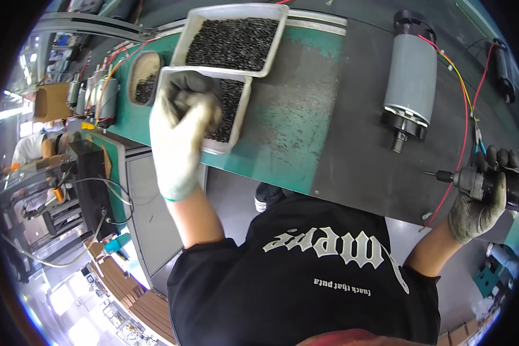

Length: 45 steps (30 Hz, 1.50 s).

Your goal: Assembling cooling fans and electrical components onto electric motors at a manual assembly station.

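In the right grip point(477, 214), apparently a powered screwdriver point(470, 182).

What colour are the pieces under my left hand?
The pieces are black, clearest in the head view.

Grey floor point(230, 199) shows below a green-topped workbench point(265, 158), beside a grey cabinet point(155, 222).

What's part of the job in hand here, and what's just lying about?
Likely the job:
black power screwdriver, held in gloved right hand
white rectangular bin of small black parts, by gloved left hand
grey cylinder with black ends

Likely lying about:
brown cardboard box
wired grey cylinders, far left
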### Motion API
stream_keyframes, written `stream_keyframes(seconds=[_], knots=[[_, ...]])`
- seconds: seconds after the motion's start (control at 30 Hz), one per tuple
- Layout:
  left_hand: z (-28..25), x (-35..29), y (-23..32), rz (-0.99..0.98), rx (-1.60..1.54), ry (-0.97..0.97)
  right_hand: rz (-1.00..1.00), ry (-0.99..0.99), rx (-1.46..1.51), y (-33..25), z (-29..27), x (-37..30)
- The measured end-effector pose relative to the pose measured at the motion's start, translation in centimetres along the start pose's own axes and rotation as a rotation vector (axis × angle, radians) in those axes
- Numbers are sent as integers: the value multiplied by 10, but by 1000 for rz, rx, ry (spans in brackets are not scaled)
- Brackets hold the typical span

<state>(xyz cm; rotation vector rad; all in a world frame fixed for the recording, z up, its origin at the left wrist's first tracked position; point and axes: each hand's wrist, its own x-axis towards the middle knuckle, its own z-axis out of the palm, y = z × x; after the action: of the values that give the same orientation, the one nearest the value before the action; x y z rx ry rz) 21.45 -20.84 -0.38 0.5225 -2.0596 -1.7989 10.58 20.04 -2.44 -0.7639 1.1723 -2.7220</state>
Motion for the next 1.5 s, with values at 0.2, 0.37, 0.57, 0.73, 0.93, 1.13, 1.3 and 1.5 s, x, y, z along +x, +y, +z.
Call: stream_keyframes(seconds=[0.2, 0.37, 0.57, 0.73, 0.93, 1.13, 1.3, 1.5], knots=[[144, -58, -37, -483, -1387, -593, -13, 169, -77, -12, 54, 1], [175, -67, -37, -687, -1441, -652, -27, 228, -184, -17, 52, -2], [188, -73, -46, -542, -1320, -782, 14, 223, -169, 7, 72, 10], [191, -75, -52, -596, -1350, -738, 63, 199, -131, -4, 77, 16], [195, -68, -55, -518, -1264, -828, 121, 180, -92, -1, 62, 18], [184, -62, -57, -195, -701, -766, 176, 166, -63, 1, 63, 17], [184, -70, -62, -405, -861, -689, 208, 147, -52, 9, 67, 21], [184, -74, -57, -438, -779, -704, 248, 112, -22, 26, 87, 27]])
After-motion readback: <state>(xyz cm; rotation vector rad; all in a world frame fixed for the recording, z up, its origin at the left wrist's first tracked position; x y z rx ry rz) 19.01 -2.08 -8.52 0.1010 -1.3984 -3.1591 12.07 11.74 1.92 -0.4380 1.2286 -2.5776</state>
